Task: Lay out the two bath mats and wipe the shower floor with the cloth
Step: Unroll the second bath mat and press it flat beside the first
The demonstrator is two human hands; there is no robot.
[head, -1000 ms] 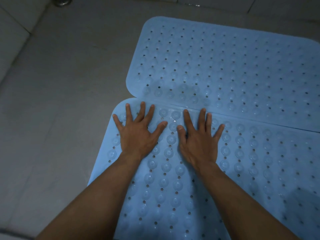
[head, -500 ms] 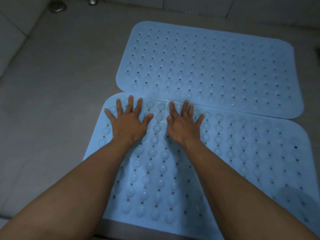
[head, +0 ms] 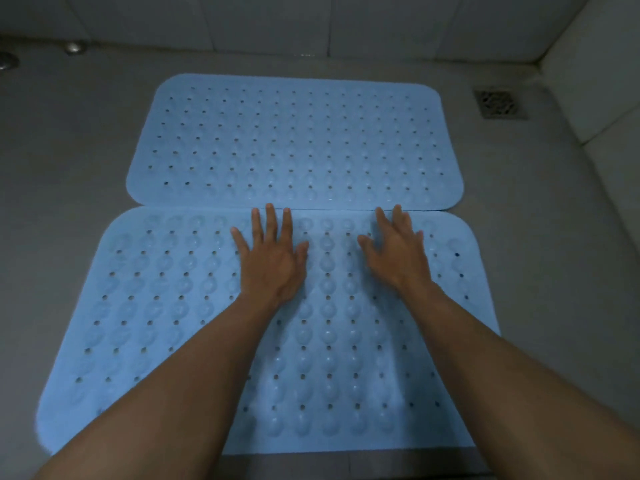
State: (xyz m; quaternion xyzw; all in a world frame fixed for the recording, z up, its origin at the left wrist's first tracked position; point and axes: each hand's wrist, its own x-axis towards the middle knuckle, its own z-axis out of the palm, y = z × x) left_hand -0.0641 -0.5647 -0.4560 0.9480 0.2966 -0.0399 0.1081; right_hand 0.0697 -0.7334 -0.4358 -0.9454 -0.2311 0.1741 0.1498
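Two light blue rubber bath mats with holes and bumps lie flat on the grey shower floor (head: 69, 161), long edges touching. The far mat (head: 294, 140) lies behind the near mat (head: 166, 306). My left hand (head: 270, 261) is pressed flat on the near mat close to its far edge, fingers spread. My right hand (head: 398, 251) rests on the same mat further right, fingers apart and slightly blurred. Neither hand holds anything. No cloth is in view.
A square floor drain (head: 498, 103) sits at the far right by the tiled wall (head: 595, 74). Two round metal fittings (head: 74, 47) lie at the far left along the back wall. Bare floor surrounds the mats on the left and right.
Both hands have slid to the right along the near mat's far edge, and the right hand has moved apart from the left. The view has pulled back, showing both mats whole.
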